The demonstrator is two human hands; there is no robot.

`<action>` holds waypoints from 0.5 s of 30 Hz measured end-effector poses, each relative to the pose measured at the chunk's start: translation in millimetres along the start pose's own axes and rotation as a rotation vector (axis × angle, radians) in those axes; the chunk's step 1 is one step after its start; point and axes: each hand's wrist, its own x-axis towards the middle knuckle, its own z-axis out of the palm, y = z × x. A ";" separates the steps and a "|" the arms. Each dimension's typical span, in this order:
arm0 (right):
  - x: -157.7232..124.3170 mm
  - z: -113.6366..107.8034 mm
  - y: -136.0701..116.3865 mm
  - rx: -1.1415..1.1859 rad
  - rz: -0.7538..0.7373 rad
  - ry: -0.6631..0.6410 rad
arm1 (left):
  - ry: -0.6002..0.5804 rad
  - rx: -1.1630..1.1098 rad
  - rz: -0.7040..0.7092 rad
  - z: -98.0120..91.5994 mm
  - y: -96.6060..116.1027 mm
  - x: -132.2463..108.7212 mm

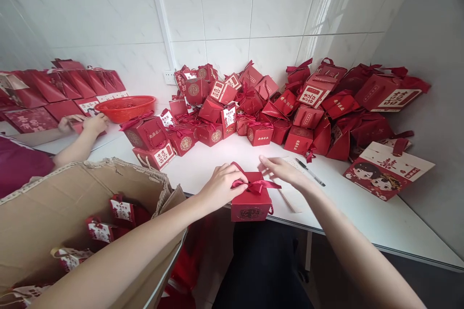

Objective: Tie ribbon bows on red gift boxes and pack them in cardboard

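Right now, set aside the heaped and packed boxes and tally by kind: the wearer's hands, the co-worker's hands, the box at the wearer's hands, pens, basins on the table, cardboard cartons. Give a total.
Left hand and right hand: 2
Co-worker's hands: 2
Ribboned box: 1
Pen: 1
Red basin: 1
Cardboard carton: 1
Total: 8

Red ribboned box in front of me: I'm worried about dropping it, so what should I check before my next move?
1. Left hand on the ribbon: ok, fingers pinch it above the box.
2. Right hand free: ok, it appears to hold nothing.
3. Box wholly over the table: not ok, its front reaches past the near edge in this view.
4. Support under the box: cannot tell, its underside is hidden.
5. Pen away from the box: ok, it lies apart, to the right.
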 end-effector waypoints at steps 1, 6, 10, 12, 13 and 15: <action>-8.5 -6.1 4.4 -0.043 0.014 -0.066 | -0.001 -0.002 0.002 0.1 -0.6 0.3; -30.4 -18.6 16.4 -0.015 -0.006 -0.290 | -0.005 -0.015 0.008 0.4 -2.8 1.1; -17.4 -13.0 12.7 0.112 -0.087 -0.132 | -0.007 -0.030 0.003 -0.1 -1.4 -0.6; -7.8 -7.1 8.8 0.226 -0.112 -0.078 | -0.005 -0.022 -0.006 -0.2 -0.4 -1.5; -3.5 -3.6 6.6 0.277 -0.115 -0.058 | -0.004 -0.019 -0.011 -0.2 0.1 -1.8; 3.8 3.3 2.2 0.347 -0.085 -0.019 | -0.001 -0.017 -0.018 0.1 0.8 -1.9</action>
